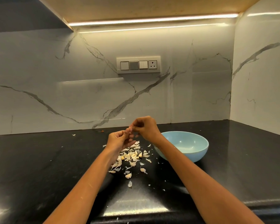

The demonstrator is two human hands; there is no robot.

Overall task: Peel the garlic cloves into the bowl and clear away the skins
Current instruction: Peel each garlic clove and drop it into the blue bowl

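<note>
You are in the middle of the peeling, by the look of it. Your left hand [120,139] and right hand [145,127] meet above the black countertop [47,159], fingers curled in toward each other and pinching a small pale thing between them, most likely a garlic clove [131,128] with its skin coming off; it is too small to say how much skin is left on it.

Below your hands, near the middle of the countertop and well in from the front edge, lies the pile of cloves and skins [131,156], with loose flakes scattered toward you. Several plump pieces there look unpeeled, so I judge more cloves remain.

The blue bowl [186,156] sits just right of the pile, your right wrist crossing its near-left rim. The part of its inside you can see holds no cloves; the left part is hidden.

The skins are not yet cleared: that step is wholly left.
</note>
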